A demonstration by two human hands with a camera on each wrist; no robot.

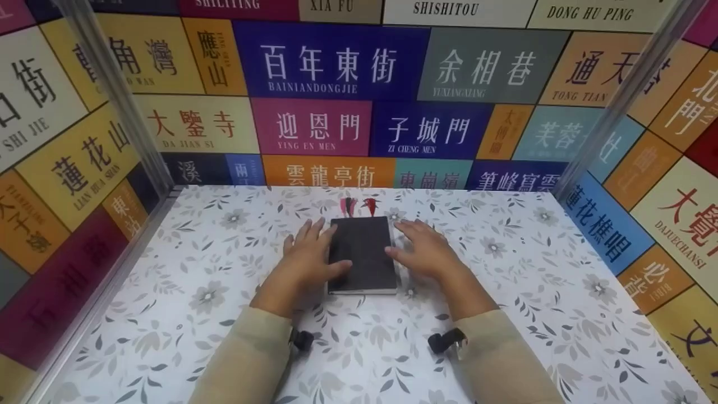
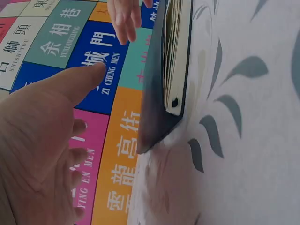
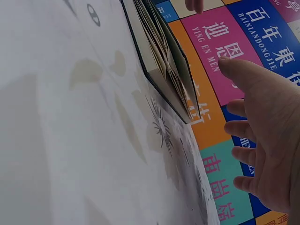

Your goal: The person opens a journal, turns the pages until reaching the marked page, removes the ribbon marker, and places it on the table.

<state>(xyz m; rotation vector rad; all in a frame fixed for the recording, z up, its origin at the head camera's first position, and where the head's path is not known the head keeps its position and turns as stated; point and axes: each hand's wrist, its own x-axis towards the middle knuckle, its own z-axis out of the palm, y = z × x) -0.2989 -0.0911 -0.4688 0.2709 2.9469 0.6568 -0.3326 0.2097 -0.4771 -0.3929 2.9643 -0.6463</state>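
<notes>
A black-covered notebook (image 1: 362,252) lies closed on the table in the middle of the head view. Pink, black and red tassels (image 1: 369,206) show just beyond its far edge. My left hand (image 1: 309,252) is at its left side with fingers spread, the thumb overlapping the cover in the head view. On the other side my right hand (image 1: 427,249) has its fingers extended, thumb tip close to the right edge. Both wrist views show the notebook's page edges (image 3: 152,51) slightly fanned under the cover, and the left thumb (image 2: 84,82) raised apart from it.
A white tabletop (image 1: 207,348) with grey leaves and flowers surrounds the notebook. Behind it stands a wall of coloured panels (image 1: 331,62) with place names. Clear upright edges (image 1: 120,106) rise at the table's back corners. Each wrist wears a black strap device (image 1: 303,339).
</notes>
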